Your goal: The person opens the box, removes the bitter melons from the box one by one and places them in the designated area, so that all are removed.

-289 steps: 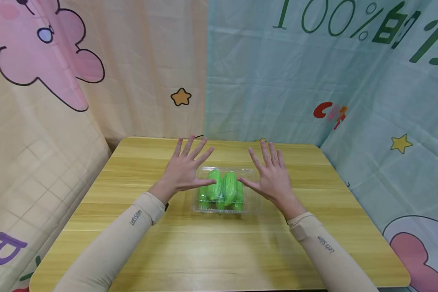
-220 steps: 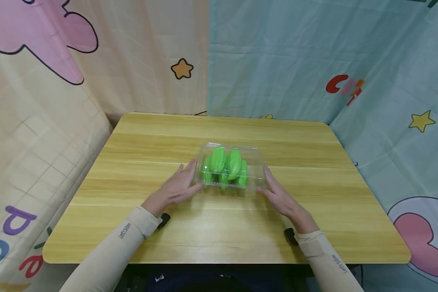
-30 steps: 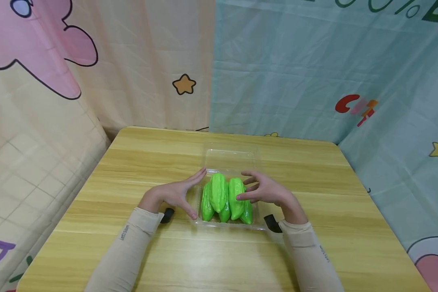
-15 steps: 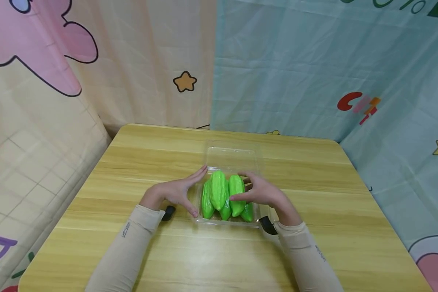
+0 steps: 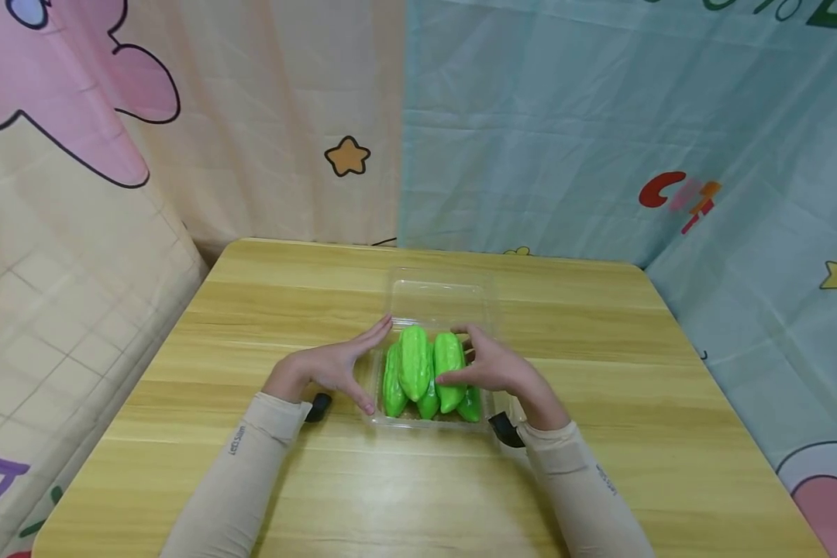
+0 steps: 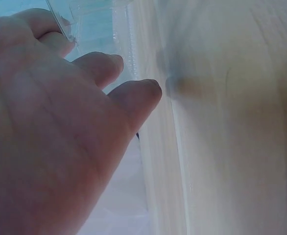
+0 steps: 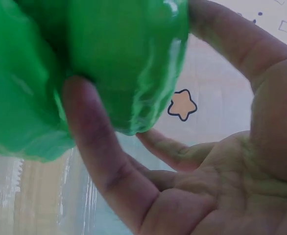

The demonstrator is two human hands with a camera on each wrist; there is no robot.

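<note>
A clear plastic box [image 5: 425, 424] holds several bright green, ridged bitter melons, stacked in two layers. My right hand [image 5: 495, 366] grips the upper right bitter melon [image 5: 449, 353], thumb on its left side and fingers on its right. The right wrist view shows the fingers curved about this melon [image 7: 129, 68], beside another green melon [image 7: 16, 107]. The upper left bitter melon [image 5: 415, 363] lies next to it. Along the box's left side, my left hand [image 5: 331, 368] spreads thumb and straight fingers, tips at the front and back corners. In the left wrist view, fingers overlap clear plastic [image 6: 94, 29].
The box's clear lid [image 5: 441, 298] lies folded back behind it on the wooden table [image 5: 251, 310]. Printed curtains [image 5: 530, 139] hang behind and at both sides. A dark wrist camera [image 5: 505, 430] sits under the right wrist.
Since the first frames the lid has been opened and tipped back. Over the last second the right hand has moved left and closed round the upper right bitter melon. The left hand stays put.
</note>
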